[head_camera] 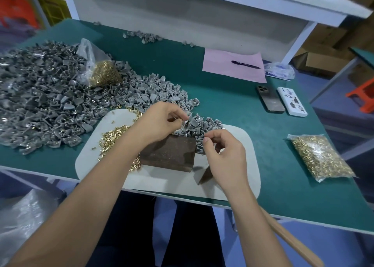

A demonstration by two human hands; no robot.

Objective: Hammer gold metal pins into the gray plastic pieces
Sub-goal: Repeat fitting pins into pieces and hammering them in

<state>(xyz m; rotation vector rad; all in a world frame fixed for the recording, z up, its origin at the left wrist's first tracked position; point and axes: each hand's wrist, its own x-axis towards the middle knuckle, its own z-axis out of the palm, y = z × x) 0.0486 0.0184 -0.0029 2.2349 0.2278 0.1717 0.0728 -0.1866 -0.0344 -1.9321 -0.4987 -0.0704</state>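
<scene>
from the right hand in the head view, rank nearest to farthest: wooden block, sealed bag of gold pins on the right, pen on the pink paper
From the right hand:
1. Wooden block, just to its left on the white mat.
2. Sealed bag of gold pins, off to its right near the table edge.
3. Pen, far back on the pink paper.

Even overhead light, soft shadows, wide-angle bending, blurred edges.
</scene>
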